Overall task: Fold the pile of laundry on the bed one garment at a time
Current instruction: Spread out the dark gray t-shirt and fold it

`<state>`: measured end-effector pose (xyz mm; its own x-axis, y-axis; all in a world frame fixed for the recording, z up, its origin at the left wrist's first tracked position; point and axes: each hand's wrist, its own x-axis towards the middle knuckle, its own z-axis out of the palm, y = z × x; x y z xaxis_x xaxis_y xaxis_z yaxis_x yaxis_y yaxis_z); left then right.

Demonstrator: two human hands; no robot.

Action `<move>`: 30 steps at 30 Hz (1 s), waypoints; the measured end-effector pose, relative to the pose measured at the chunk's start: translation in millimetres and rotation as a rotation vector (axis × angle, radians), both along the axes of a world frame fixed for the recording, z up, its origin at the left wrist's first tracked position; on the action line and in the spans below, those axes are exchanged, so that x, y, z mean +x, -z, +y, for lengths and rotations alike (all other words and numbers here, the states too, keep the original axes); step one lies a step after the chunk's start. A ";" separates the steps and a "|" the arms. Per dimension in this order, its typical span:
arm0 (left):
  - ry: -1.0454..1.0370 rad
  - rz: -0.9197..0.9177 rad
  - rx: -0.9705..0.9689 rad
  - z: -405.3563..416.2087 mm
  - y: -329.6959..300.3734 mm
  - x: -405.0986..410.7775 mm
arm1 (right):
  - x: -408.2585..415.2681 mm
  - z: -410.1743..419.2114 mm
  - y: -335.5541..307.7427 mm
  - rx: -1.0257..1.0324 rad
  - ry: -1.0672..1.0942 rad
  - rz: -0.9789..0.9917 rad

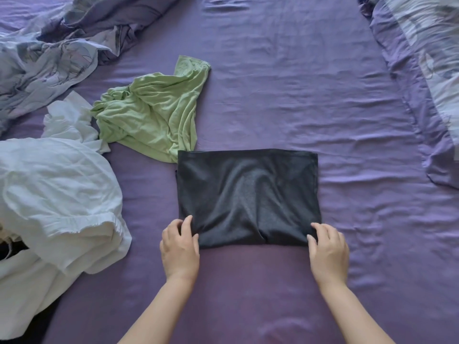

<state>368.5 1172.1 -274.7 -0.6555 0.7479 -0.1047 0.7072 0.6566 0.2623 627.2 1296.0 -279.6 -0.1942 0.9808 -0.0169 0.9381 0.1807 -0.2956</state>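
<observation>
Purple bed sheet [273, 83] fills my view, rumpled bedding banked at both far sides. Dark garment [248, 197] lies as a folded rectangle directly ahead of both hands, its near edge at the fingertips. Left hand [180, 249] pinches the near left corner, thumb on top of the cloth; right hand [327, 254] grips the near right corner, fingers curled over the edge.

Handling judgement: thin knit, light, limp, sags and creases between the hands. Best held at the corners, as now, with tension kept across the near edge so the layers do not slide apart.

Green garment [154, 112] lies crumpled beyond the left hand, its hem just touching the dark garment's far left corner. White garments [57, 194] are heaped left of the left hand. Open sheet lies beyond and right of the right hand.
</observation>
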 end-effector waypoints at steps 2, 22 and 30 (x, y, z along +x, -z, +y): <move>-0.090 -0.032 -0.006 -1.7 -3.1 0.8 | -1.6 1.2 -3.2 -0.048 0.116 0.052; -0.098 -0.022 -0.071 -3.3 -10.6 -18.5 | 6.8 23.7 -7.6 -0.303 0.249 0.234; 0.602 0.083 -0.117 64.3 0.4 58.7 | -20.0 42.6 -2.5 -0.479 0.405 0.162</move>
